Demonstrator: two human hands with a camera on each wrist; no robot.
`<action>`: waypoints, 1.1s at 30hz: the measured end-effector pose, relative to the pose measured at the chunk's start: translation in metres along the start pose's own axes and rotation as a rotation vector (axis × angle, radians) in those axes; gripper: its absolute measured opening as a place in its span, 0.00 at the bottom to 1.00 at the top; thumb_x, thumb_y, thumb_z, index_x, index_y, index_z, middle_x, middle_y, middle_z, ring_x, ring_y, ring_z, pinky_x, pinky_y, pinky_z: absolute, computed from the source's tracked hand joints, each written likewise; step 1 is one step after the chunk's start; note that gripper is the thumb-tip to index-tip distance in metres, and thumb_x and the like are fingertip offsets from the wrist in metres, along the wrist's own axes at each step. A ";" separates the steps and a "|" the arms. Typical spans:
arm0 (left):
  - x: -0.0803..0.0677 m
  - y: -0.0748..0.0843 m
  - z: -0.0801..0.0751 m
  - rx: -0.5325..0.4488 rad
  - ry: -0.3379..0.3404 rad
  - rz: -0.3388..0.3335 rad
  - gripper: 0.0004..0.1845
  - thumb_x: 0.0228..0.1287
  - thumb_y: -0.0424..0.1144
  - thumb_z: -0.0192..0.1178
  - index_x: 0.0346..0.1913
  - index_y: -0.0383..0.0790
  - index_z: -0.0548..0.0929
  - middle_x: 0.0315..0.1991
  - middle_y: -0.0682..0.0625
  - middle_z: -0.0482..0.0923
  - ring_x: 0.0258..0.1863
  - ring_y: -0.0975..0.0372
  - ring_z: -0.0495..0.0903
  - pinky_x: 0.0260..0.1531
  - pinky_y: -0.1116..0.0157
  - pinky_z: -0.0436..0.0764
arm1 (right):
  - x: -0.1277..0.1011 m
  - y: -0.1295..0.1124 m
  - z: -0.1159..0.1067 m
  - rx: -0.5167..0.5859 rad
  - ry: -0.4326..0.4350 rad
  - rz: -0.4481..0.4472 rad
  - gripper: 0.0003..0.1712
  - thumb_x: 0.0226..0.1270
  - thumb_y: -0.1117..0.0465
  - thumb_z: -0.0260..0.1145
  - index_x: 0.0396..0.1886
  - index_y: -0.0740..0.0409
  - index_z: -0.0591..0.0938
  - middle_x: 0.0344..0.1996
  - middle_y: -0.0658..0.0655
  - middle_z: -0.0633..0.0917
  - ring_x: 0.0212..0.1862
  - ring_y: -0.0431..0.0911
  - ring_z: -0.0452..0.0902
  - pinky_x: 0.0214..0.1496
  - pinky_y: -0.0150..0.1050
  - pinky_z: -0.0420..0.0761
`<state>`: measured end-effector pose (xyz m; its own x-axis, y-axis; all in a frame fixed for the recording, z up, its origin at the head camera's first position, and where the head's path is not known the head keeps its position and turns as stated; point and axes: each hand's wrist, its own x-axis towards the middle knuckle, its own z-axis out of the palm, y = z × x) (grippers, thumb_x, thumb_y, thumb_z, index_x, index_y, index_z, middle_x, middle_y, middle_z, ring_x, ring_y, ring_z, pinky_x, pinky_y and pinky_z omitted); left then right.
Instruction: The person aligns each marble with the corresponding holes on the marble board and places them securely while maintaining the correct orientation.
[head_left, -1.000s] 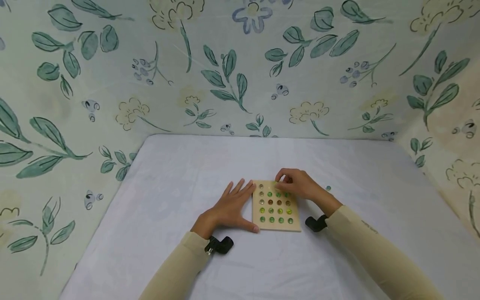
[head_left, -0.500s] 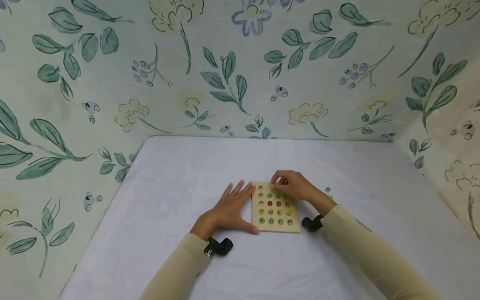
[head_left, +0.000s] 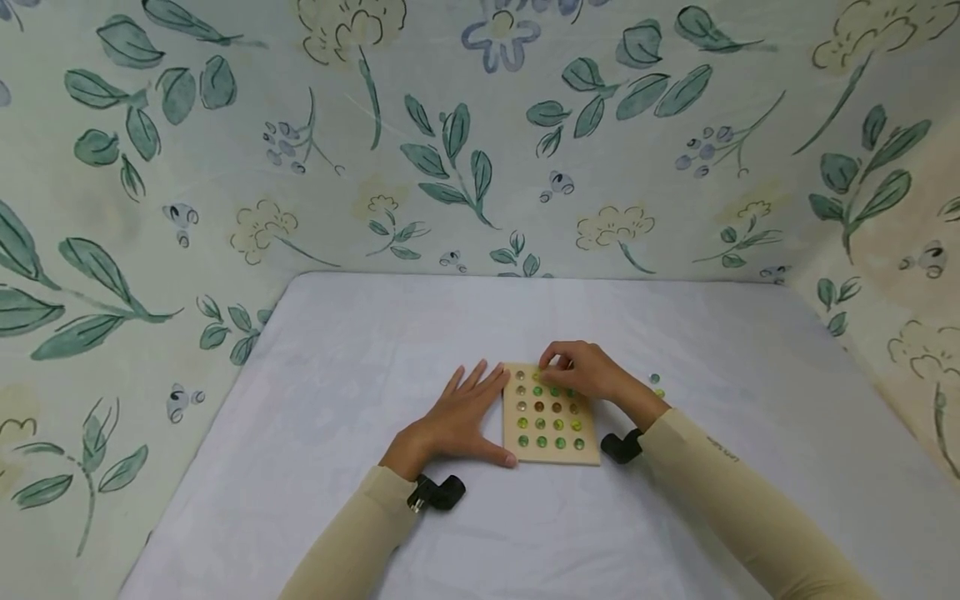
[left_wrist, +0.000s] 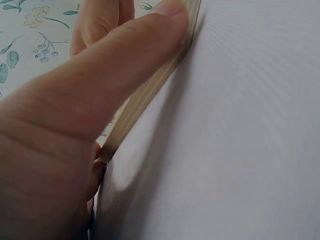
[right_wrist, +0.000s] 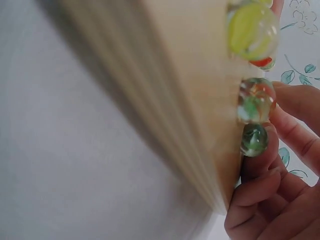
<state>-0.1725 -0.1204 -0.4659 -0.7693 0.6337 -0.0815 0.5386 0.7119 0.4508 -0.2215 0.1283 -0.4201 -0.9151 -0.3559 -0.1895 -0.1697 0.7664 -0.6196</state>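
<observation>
A square wooden board [head_left: 551, 455] lies on the table with rows of glass marbles in its hollows, green, yellow, brown and clear. My left hand [head_left: 456, 421] is spread along the board's left side, fingers straight. Its thumb [left_wrist: 125, 65] rests against the board's edge in the left wrist view. Over the back row, my right hand [head_left: 588, 369] pinches a yellow marble [head_left: 537, 376] at the second hollow from the left. The right fingers hide the rest of that row. In the right wrist view a yellow-streaked marble [right_wrist: 254, 31] and a dark green marble [right_wrist: 254, 140] stand near the fingers.
A green marble [head_left: 655, 379] and a yellow marble [head_left: 659, 392] lie loose on the white table cover [head_left: 360, 350] beyond the right forearm. Floral cloth [head_left: 450, 225] rises behind the table and at both sides.
My right hand has shifted a little left along the back row, and a yellow marble now shows at its fingertips. A loose yellow marble has come into sight behind the forearm. The left hand stays put.
</observation>
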 end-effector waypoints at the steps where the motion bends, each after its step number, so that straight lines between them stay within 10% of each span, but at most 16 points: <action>1: 0.000 0.000 0.000 0.000 0.003 0.003 0.69 0.38 0.81 0.59 0.78 0.49 0.40 0.78 0.56 0.35 0.76 0.58 0.29 0.72 0.53 0.29 | 0.000 0.001 0.000 0.001 0.004 0.003 0.08 0.65 0.55 0.67 0.42 0.50 0.83 0.28 0.54 0.80 0.27 0.46 0.73 0.27 0.35 0.75; 33: 0.000 0.006 -0.003 0.002 -0.008 -0.010 0.69 0.38 0.79 0.61 0.78 0.47 0.41 0.78 0.54 0.36 0.76 0.57 0.30 0.72 0.52 0.30 | -0.012 0.015 -0.019 0.022 0.050 0.005 0.10 0.66 0.53 0.67 0.43 0.50 0.82 0.29 0.53 0.80 0.30 0.47 0.72 0.30 0.37 0.73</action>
<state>-0.1705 -0.1172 -0.4605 -0.7721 0.6287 -0.0931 0.5313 0.7189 0.4483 -0.2200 0.1538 -0.4126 -0.9330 -0.3247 -0.1550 -0.1576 0.7561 -0.6352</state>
